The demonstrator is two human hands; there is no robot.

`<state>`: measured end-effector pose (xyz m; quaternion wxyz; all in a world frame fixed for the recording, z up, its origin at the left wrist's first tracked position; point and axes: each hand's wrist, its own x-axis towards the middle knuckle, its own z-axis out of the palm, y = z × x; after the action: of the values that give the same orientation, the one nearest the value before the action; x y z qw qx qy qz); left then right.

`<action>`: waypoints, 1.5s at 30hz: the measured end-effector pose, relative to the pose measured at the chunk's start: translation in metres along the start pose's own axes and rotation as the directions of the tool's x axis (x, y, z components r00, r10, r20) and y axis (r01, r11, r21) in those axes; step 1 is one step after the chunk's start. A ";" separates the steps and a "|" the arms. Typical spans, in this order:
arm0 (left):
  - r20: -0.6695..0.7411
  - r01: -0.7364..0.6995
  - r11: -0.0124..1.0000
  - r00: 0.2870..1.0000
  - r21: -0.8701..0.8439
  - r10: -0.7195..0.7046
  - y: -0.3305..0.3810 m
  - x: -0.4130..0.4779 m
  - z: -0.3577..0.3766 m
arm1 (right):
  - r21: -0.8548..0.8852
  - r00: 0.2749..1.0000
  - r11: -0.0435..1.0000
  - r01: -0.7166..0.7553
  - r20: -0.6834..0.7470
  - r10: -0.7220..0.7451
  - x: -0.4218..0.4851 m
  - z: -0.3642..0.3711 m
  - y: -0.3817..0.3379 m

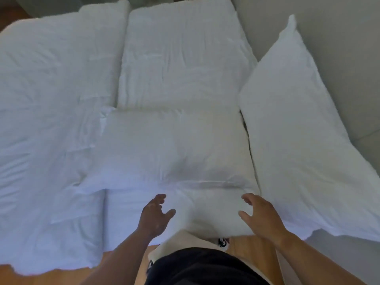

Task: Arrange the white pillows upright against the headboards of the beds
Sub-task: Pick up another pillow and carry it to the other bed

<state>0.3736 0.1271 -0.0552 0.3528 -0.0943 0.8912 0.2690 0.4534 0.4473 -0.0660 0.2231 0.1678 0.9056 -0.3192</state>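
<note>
Head view: both hands hovering spread above a flat pillow (pixel 174 149).
Left hand (pixel 154 214) and right hand (pixel 259 215) are holding nothing; another pillow (pixel 296 128) is leaning on the headboard (pixel 339 38).

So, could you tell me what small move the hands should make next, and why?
Probably close both hands on the flat pillow: the left hand and right hand hover open over its near edge, gripping nothing, while the other pillow already leans upright against the headboard.
</note>
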 end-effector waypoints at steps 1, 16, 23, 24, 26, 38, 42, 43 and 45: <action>0.000 0.025 1.000 1.000 -0.018 -0.025 -0.008 -0.006 0.002 | -0.015 1.000 1.000 0.015 0.019 -0.015 0.000 0.002 -0.003; 0.251 0.398 0.471 0.905 -0.787 -0.344 -0.059 0.039 -0.021 | -0.266 0.981 0.944 0.194 0.081 -0.179 0.133 -0.031 -0.143; 0.320 0.395 0.159 0.877 -0.905 -0.360 -0.035 0.086 -0.001 | -0.357 0.948 0.878 0.318 0.152 -0.281 0.252 -0.047 -0.227; 0.305 0.378 0.143 0.879 -0.915 -0.367 -0.028 0.092 0.003 | -0.365 0.943 0.870 0.330 0.173 -0.285 0.268 -0.046 -0.237; 0.299 0.343 0.047 0.870 -0.938 -0.391 -0.011 0.103 0.010 | -0.381 0.931 0.853 0.357 0.222 -0.290 0.298 -0.039 -0.254; 0.181 0.046 -0.226 0.759 -0.973 -0.626 0.033 0.179 0.048 | -0.266 0.865 0.870 0.415 0.413 -0.286 0.436 0.004 -0.268; 0.154 -0.017 -0.250 0.748 -0.968 -0.645 0.030 0.198 0.061 | -0.224 0.844 0.912 0.343 0.500 -0.194 0.465 0.014 -0.265; 0.153 -0.029 -0.259 0.742 -0.966 -0.652 0.030 0.201 0.064 | -0.208 0.837 0.917 0.341 0.512 -0.194 0.469 0.019 -0.262; 0.148 -0.051 -0.272 0.733 -0.961 -0.663 0.032 0.204 0.066 | -0.160 0.824 0.927 0.339 0.527 -0.210 0.470 0.026 -0.258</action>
<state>0.2507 0.1942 -0.2213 -0.0137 -0.6265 0.3508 0.6958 -0.0511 0.3155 -0.1950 0.4207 -0.0828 0.8635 -0.2657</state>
